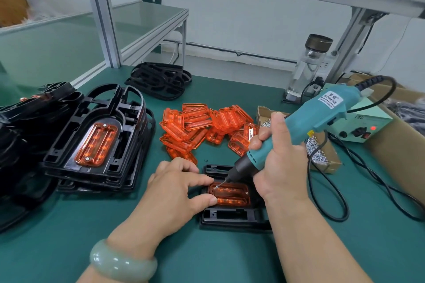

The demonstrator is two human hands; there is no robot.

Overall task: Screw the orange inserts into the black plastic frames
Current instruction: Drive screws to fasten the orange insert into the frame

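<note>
A black plastic frame (232, 217) lies on the green mat in front of me with an orange insert (231, 194) seated in it. My left hand (177, 193) holds the insert's left end between thumb and fingertips. My right hand (279, 165) grips a teal electric screwdriver (322, 117), tilted, with its bit on a screw at the insert's upper left corner. A loose pile of orange inserts (202, 126) lies behind. At the left is a stack of black frames (99, 142); the top one carries a screwed-in orange insert.
A cardboard tray of screws (319, 151) sits behind my right hand. The screwdriver's power box (363, 126) with a red light and black cables (340, 190) lie at the right. More empty black frames (161, 80) lie at the back, beside a glass bottle (308, 69).
</note>
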